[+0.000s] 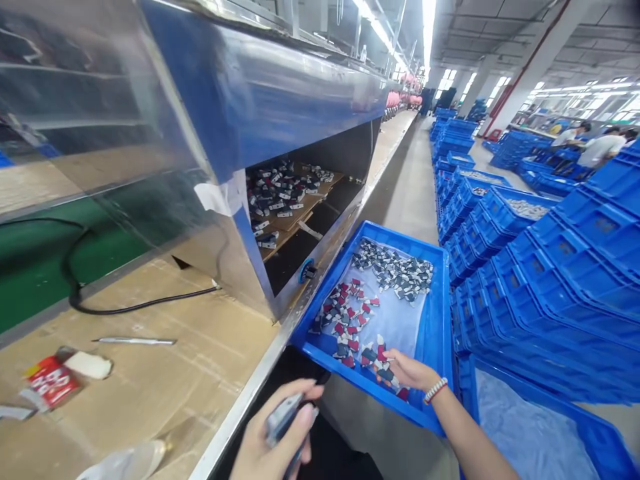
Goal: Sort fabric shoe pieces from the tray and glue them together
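Note:
In the lower middle, my left hand is closed around small dark-grey and white pieces; their exact shape is blurred. My right hand, with a beaded bracelet at the wrist, reaches into a blue plastic crate. Its fingers curl about a cluster of small red, white and dark pieces near the crate's front edge. Similar red-and-dark pieces lie on the crate's left side, on a pale liner. Dark-and-white pieces are heaped at its far end.
Left of me, a cardboard-covered bench bears a pen-like tool and a red packet. A metal housing's opening holds more pieces on cardboard. Stacked blue crates line the right; a lined crate sits low. People work beyond.

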The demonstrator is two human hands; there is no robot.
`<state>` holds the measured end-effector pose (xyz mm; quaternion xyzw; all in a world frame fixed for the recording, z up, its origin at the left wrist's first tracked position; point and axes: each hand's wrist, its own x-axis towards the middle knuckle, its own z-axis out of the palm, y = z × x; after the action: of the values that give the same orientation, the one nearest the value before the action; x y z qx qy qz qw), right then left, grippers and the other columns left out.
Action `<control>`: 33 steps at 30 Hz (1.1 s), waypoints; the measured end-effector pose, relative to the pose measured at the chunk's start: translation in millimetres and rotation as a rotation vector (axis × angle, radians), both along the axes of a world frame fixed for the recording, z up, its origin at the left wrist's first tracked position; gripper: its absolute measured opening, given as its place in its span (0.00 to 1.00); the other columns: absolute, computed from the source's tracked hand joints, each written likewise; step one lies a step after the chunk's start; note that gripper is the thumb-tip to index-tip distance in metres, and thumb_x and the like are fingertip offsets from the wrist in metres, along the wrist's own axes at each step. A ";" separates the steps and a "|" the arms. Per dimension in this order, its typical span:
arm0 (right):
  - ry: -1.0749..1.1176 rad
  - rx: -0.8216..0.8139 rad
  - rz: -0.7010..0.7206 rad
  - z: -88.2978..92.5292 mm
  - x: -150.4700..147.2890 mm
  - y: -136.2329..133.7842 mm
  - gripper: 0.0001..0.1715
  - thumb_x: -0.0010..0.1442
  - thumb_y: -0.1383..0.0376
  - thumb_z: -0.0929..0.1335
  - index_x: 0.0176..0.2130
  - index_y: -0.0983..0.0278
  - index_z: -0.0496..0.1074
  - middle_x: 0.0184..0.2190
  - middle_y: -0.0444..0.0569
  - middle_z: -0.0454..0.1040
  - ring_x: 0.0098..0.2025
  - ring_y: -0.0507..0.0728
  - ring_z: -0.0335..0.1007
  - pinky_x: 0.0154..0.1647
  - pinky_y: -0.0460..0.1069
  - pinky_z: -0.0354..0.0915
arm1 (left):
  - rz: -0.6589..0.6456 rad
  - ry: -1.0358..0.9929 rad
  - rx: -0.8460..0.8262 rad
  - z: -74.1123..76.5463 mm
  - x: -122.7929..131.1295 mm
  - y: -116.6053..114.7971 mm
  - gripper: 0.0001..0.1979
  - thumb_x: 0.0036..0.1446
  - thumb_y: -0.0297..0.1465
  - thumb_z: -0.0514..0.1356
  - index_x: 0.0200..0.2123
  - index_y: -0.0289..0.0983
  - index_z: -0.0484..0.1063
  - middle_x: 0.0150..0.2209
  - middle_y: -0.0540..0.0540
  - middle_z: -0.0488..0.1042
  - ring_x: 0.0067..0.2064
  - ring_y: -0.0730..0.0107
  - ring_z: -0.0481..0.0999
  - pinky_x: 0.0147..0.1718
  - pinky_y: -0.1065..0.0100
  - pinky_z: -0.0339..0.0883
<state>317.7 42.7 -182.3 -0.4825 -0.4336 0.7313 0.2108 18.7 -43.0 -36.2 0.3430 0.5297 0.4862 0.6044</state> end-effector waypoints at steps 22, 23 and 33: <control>0.066 0.429 0.001 199.1 -47.8 -44.5 0.18 0.60 0.58 0.72 0.50 0.60 0.76 0.45 0.47 0.74 0.36 0.52 0.67 0.36 0.47 0.64 | -0.338 -0.456 0.178 -4.6 36.6 31.5 0.15 0.58 0.41 0.66 0.45 0.42 0.74 0.34 0.50 0.71 0.19 0.85 0.66 0.19 0.79 0.61; 0.093 0.424 -0.032 192.5 -47.7 -45.0 0.20 0.58 0.57 0.73 0.50 0.59 0.77 0.46 0.48 0.74 0.37 0.52 0.67 0.36 0.47 0.64 | -0.356 -0.504 0.194 -5.3 34.0 28.7 0.14 0.58 0.41 0.66 0.45 0.42 0.74 0.35 0.51 0.71 0.19 0.86 0.66 0.19 0.80 0.61; 0.406 0.225 -0.092 156.3 -64.4 -59.4 0.30 0.30 0.50 0.82 0.33 0.62 0.80 0.26 0.44 0.76 0.25 0.50 0.65 0.26 0.44 0.58 | -0.460 -0.570 0.396 -4.8 14.0 13.1 0.14 0.57 0.39 0.67 0.47 0.48 0.73 0.35 0.50 0.71 0.21 0.84 0.69 0.20 0.81 0.64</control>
<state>253.3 -16.7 -26.0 -0.3180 -0.4387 0.7501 0.3792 32.7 -29.9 -41.1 0.4139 0.1471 0.5062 0.7421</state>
